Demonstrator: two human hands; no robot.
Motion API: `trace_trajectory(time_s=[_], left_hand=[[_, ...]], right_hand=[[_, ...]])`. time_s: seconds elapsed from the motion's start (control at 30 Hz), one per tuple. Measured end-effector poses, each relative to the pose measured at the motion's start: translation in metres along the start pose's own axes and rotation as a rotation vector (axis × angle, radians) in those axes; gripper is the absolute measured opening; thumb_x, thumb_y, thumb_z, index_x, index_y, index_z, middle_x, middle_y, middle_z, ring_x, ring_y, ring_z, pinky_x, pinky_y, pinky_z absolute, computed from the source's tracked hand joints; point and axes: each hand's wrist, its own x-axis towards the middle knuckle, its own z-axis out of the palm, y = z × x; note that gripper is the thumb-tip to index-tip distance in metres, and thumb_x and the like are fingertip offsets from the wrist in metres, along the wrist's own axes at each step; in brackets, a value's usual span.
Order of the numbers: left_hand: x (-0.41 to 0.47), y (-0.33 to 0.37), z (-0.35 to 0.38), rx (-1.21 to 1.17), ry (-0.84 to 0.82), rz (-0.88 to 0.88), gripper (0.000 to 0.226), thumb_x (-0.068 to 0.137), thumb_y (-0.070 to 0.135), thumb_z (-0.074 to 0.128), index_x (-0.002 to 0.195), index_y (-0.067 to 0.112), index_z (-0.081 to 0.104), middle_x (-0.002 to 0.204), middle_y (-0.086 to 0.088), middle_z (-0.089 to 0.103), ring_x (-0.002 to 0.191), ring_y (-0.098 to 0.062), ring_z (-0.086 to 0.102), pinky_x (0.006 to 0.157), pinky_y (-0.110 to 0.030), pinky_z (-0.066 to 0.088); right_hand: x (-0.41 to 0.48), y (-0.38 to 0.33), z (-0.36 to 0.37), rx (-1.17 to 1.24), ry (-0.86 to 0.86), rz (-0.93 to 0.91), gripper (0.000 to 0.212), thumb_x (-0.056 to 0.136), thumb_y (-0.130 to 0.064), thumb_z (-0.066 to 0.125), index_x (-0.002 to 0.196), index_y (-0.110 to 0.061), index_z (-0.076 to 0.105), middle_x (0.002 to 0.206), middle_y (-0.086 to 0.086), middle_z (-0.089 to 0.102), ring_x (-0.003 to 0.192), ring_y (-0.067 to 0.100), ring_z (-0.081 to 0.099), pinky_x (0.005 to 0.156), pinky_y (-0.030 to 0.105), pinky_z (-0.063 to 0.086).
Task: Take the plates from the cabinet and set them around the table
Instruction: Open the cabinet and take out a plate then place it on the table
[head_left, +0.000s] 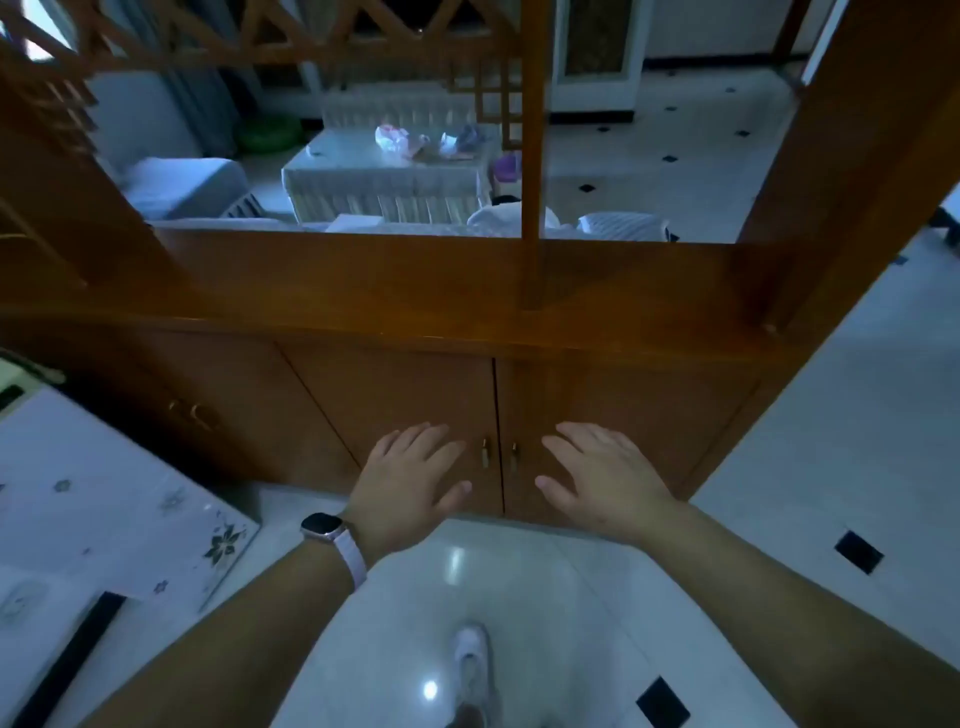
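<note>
From my head camera, my left hand (410, 478) and right hand (602, 480) reach out spread flat and empty toward the cabinet (395, 405), either side of the seam where its two shut doors meet, near the small handles (500, 453). No plates show. The table (93, 499) edge lies to my left; bare tiled floor (519, 597) opens below and to the right.
</note>
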Motion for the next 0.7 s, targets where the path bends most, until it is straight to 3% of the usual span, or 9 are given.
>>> trace_trajectory(time_s=[0.2, 0.3, 0.37, 0.5, 0.63, 0.7], left_hand=[[0.039, -0.033, 0.051, -0.090, -0.051, -0.100, 0.048, 0.087, 0.051, 0.043, 0.122, 0.023, 0.060, 0.122, -0.004, 0.061, 0.107, -0.029, 0.058, 0.084, -0.041, 0.048], [0.059, -0.053, 0.085, -0.191, -0.105, -0.159, 0.050, 0.085, 0.049, 0.041, 0.123, 0.022, 0.060, 0.122, -0.003, 0.061, 0.104, -0.029, 0.058, 0.083, -0.040, 0.046], [0.071, -0.060, 0.111, -0.330, -0.144, -0.217, 0.054, 0.085, 0.048, 0.041, 0.127, 0.020, 0.059, 0.126, -0.004, 0.060, 0.107, -0.030, 0.057, 0.087, -0.039, 0.046], [0.092, -0.062, 0.158, -0.745, -0.254, -0.468, 0.043, 0.094, 0.034, 0.058, 0.133, 0.018, 0.054, 0.128, -0.001, 0.055, 0.105, -0.021, 0.058, 0.087, -0.028, 0.046], [0.111, -0.064, 0.200, -0.954, -0.316, -0.645, 0.036, 0.093, 0.031, 0.061, 0.128, 0.020, 0.058, 0.115, 0.008, 0.052, 0.098, -0.012, 0.057, 0.089, -0.028, 0.048], [0.121, -0.065, 0.220, -1.063, -0.308, -0.777, 0.028, 0.091, 0.027, 0.064, 0.118, 0.021, 0.063, 0.099, 0.006, 0.059, 0.085, -0.011, 0.059, 0.082, -0.028, 0.051]], right_hand=[[0.050, 0.014, 0.039, 0.024, -0.055, 0.076, 0.061, 0.095, -0.058, 0.032, 0.146, -0.025, 0.034, 0.154, -0.001, 0.030, 0.140, 0.020, 0.025, 0.110, 0.038, 0.021], [0.080, 0.023, 0.066, 0.080, -0.091, 0.157, 0.059, 0.095, -0.056, 0.036, 0.143, -0.023, 0.038, 0.147, -0.001, 0.038, 0.133, 0.021, 0.034, 0.104, 0.036, 0.028], [0.101, 0.029, 0.091, 0.163, -0.108, 0.221, 0.055, 0.094, -0.053, 0.043, 0.139, -0.020, 0.044, 0.139, 0.003, 0.047, 0.126, 0.024, 0.041, 0.101, 0.036, 0.034], [0.135, 0.035, 0.135, 0.312, -0.130, 0.327, 0.046, 0.093, -0.039, 0.052, 0.134, -0.017, 0.052, 0.129, 0.006, 0.056, 0.116, 0.027, 0.050, 0.094, 0.036, 0.044], [0.158, 0.035, 0.174, 0.459, -0.126, 0.391, 0.039, 0.093, -0.034, 0.054, 0.128, -0.017, 0.057, 0.125, 0.003, 0.060, 0.113, 0.024, 0.054, 0.091, 0.034, 0.046], [0.169, 0.038, 0.194, 0.534, -0.138, 0.471, 0.041, 0.094, -0.039, 0.053, 0.130, -0.018, 0.055, 0.128, 0.001, 0.058, 0.115, 0.021, 0.054, 0.094, 0.033, 0.046]])
